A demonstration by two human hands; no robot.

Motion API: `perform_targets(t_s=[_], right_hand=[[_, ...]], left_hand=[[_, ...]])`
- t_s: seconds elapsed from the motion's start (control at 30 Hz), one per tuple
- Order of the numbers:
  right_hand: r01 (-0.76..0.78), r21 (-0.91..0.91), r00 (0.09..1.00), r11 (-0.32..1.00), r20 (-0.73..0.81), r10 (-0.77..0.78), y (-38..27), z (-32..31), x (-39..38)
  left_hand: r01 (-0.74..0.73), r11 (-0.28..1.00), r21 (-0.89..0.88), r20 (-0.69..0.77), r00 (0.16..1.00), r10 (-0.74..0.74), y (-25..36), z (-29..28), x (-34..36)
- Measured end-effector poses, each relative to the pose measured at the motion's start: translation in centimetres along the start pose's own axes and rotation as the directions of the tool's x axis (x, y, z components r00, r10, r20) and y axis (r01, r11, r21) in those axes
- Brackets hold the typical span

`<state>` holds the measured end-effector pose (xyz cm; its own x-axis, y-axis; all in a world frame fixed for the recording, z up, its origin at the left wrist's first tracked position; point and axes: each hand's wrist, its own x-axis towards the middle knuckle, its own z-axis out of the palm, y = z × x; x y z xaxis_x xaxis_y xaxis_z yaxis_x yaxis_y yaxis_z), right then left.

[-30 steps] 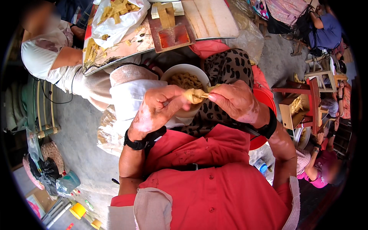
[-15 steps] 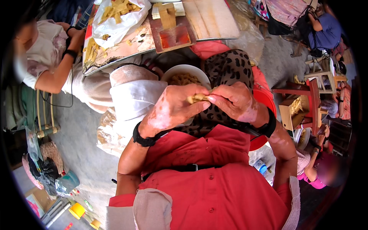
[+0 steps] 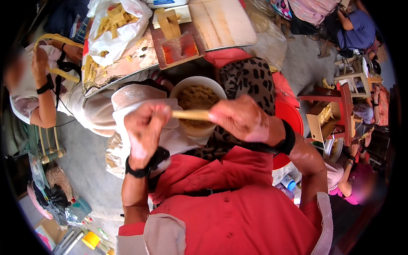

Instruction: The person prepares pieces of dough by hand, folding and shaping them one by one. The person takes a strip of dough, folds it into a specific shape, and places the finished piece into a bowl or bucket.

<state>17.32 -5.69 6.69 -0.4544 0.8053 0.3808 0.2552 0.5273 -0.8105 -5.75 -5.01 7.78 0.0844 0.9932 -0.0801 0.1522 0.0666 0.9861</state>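
One tan strip (image 3: 190, 114) runs straight and crosswise above one white bowl (image 3: 204, 80); the left hand (image 3: 143, 127) and right hand (image 3: 246, 119) each pinch one end between fingers (image 3: 216, 114), both forearms reaching forward.

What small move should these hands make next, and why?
Perhaps the right hand should bring its end of the tan strip over toward the left hand, beginning a bend. Both hands pinch the strip, which runs nearly straight between them, while the pieces in the white bowl look curled or folded.
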Motion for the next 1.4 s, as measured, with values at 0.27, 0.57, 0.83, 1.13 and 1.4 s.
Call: perform_targets(t_s=[0.27, 0.57, 0.83, 1.13, 1.4], right_hand=[[-0.05, -0.079, 0.995, 0.996, -0.088, 0.043, 6.1, -1.9, 6.0], [-0.154, -0.026, 0.978, 0.988, -0.144, 0.149, 10.1, -1.9, 8.4], [-0.177, -0.081, 0.975, 0.981, -0.147, 0.164, 11.9, -1.5, 8.4], [-0.285, -0.003, 0.947, 0.958, -0.157, 0.281, 9.3, -2.0, 4.6], [-0.196, 0.055, 0.978, 0.979, -0.065, 0.199, 5.3, 0.1, 0.6]], left_hand=[[-0.024, 0.996, -0.08, 0.048, 0.998, 0.028, -1.2, 0.6, 8.8], [-0.042, 0.996, -0.078, 0.011, 0.999, 0.043, -1.3, 1.4, 12.8], [-0.046, 0.998, -0.039, -0.034, 0.998, 0.044, -3.4, 2.0, 14.4], [-0.012, 0.971, 0.238, 0.11, 0.994, -0.015, -3.5, 0.3, 11.6], [-0.314, 0.888, 0.336, 0.302, 0.929, 0.214, -1.3, 1.6, 6.4]])
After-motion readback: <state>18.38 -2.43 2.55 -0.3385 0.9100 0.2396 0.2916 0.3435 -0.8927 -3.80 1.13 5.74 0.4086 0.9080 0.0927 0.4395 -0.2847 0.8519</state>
